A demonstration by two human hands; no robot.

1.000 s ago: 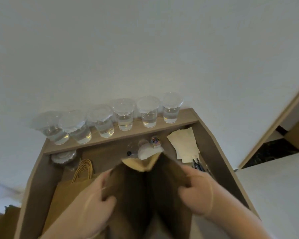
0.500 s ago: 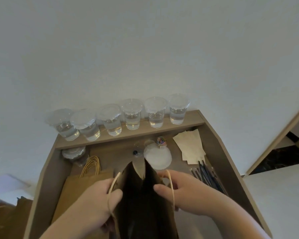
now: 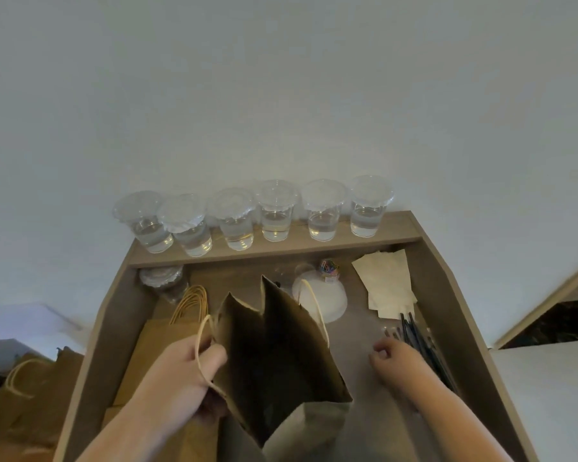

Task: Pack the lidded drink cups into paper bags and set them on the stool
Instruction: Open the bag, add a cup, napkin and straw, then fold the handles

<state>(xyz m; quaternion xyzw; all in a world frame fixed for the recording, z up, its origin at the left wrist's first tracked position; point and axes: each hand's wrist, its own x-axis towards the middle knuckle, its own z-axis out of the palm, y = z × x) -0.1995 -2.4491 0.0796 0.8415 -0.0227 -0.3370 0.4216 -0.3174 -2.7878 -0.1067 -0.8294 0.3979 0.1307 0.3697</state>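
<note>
**One bag held open on a walled table, six cups lined up behind**

The table point(image 3: 364, 331) is boxed in by a raised side wall on the left and on the right. A ledge point(image 3: 399, 226) closes its far end, hard against the room's wall point(image 3: 281, 95). The open paper bag point(image 3: 281, 348) stands in the middle towards the near side. The left hand point(image 3: 184, 371) has its fingers clamped on the bag's left rim, with one handle looping over the hand. To the left of the bag, a stack of flat bags point(image 3: 161, 341) fills the floor up to the side wall. On the right, a bare strip of table separates the bag from the right hand point(image 3: 397, 361). That hand's fingers are loosely curled and hold nothing, just beside the black straws point(image 3: 421, 341) lying along the right wall.

The bag's inside is dark, and its base and both forearms are cut off at the lower edge. A white disc point(image 3: 332, 303) sits behind the bag, partly hidden by its rim and second handle. The number of flat bags cannot be told. More brown bags point(image 3: 30, 395) lie outside the table at lower left, blurred and cropped.

Six lidded cups point(image 3: 276, 211) stand in one row on the ledge, each part-filled with clear liquid. Below them are one stack of lids point(image 3: 162, 276), one small jar of coloured clips point(image 3: 329, 270) and one pile of napkins point(image 3: 386, 285).
</note>
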